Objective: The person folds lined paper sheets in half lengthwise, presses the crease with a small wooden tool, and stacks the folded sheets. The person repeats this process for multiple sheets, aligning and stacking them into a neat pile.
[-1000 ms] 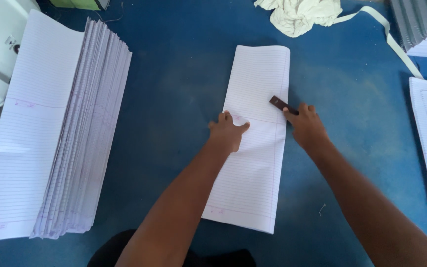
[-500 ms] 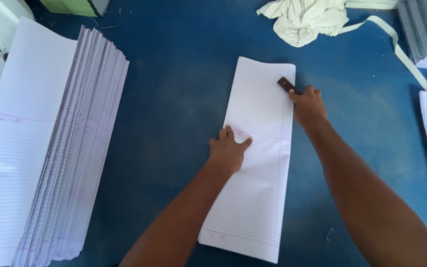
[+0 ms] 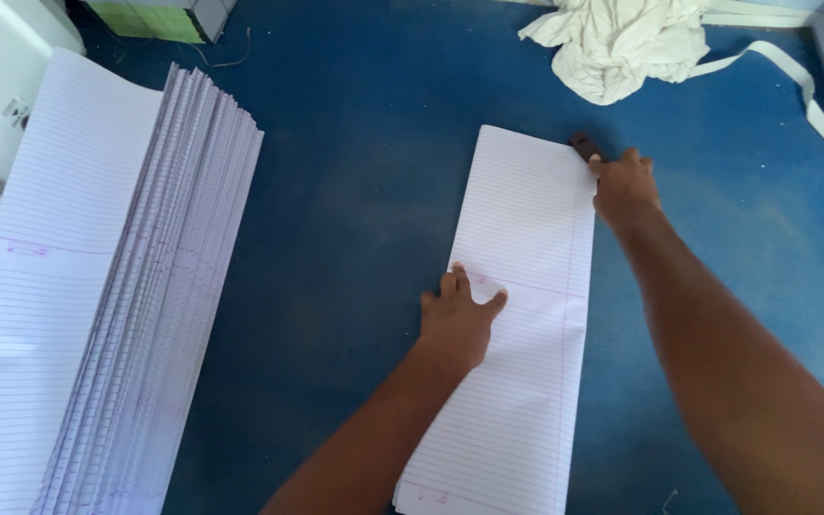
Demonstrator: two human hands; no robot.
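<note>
Sliding small dark tool, pinched in right hand, up to folded lined paper top edge; left hand flat, pressing.

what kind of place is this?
Probably a small paper or notebook-binding workshop. A blue worktable carries a tall fanned stack of ruled sheets. The left hand pins a folded ruled sheet while the right hand presses a small dark creasing tool along its edge.

Head camera looks steeply down, close over the blue table.
</note>
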